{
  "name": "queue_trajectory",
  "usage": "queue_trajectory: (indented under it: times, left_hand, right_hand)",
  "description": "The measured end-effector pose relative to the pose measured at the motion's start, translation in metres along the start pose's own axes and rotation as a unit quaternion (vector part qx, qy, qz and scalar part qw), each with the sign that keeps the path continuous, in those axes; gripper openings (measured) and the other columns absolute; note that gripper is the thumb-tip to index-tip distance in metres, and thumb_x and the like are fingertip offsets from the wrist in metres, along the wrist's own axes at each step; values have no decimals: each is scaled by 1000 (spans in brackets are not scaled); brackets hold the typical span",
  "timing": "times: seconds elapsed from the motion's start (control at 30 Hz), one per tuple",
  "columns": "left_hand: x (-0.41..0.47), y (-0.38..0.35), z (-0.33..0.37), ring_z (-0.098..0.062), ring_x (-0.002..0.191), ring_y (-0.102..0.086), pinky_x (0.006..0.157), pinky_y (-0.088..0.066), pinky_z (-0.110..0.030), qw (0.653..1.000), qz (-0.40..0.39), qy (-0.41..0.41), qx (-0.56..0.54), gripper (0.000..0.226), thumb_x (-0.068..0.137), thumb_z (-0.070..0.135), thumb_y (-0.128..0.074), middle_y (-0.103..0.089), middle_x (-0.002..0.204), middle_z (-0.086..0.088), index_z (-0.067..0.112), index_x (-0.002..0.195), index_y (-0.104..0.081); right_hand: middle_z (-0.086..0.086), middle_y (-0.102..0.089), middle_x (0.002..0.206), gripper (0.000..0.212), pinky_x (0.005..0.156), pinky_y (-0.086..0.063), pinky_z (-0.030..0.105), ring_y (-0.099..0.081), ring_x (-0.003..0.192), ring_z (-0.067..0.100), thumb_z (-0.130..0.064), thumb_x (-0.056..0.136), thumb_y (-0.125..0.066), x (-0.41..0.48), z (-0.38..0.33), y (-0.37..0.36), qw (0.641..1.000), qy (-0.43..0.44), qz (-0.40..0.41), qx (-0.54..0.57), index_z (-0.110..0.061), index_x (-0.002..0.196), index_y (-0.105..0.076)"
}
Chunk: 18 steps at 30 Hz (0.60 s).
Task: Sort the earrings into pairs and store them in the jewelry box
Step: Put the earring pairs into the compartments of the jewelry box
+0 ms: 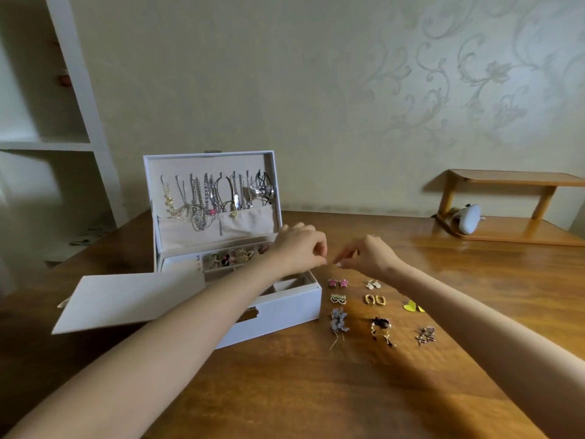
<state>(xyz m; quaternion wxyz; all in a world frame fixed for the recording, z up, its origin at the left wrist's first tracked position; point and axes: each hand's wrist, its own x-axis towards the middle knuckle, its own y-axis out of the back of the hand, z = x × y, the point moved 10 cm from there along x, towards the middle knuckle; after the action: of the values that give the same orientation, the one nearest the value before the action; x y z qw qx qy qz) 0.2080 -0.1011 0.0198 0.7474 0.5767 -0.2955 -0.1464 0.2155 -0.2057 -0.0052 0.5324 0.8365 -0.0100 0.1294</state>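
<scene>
A white jewelry box (278,312) stands open on the wooden table, necklaces hanging inside its raised lid (212,191). Right of it, earrings lie in pairs: pink stars (338,282), white ones (372,283), gold hoops (374,299), dark studded ones (338,299), yellow hearts (412,306), blue flowers (339,320), black dangles (381,327), purple ones (426,335). My left hand (300,248) and my right hand (367,256) meet just above the pink stars, fingers curled, fingertips nearly touching. Something tiny seems pinched between them; I cannot make it out.
A flat white tray or lid (126,299) leans against the box's left side. A small wooden shelf (512,210) with a white object (470,218) stands at the table's back right. A white bookcase (63,122) is at the left. The table's near side holds nothing but my forearms.
</scene>
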Motion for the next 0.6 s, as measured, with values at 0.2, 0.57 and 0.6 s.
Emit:
queue_trajectory:
  times: [0.2,0.57,0.6]
  left_hand:
    - [21,-38,6,-23,108,-50,105,-22,-48,989,-108,46,91,10,87,29,-62,-56,89,3,27,80,-56]
    - [33,-57,16,-27,99,-55,103,-26,-45,982,-136,40,122,11,89,9,-53,-56,84,-4,16,84,-60]
    - [32,-57,17,-27,99,-55,102,-27,-44,982,-134,39,123,11,90,9,-52,-56,84,-4,16,84,-59]
  right_hand:
    - [-3,-72,90,13,69,-46,24,-62,83,13,-28,74,-76,-7,13,-14,999,-9,-46,-27,-24,87,-76]
    - [-1,-72,93,15,71,-51,27,-65,87,18,-27,73,-76,-4,19,-23,998,-10,-60,-29,-22,88,-75]
    - [-1,-72,93,16,72,-51,27,-64,87,18,-28,74,-75,-4,19,-24,998,-11,-61,-29,-22,88,-74]
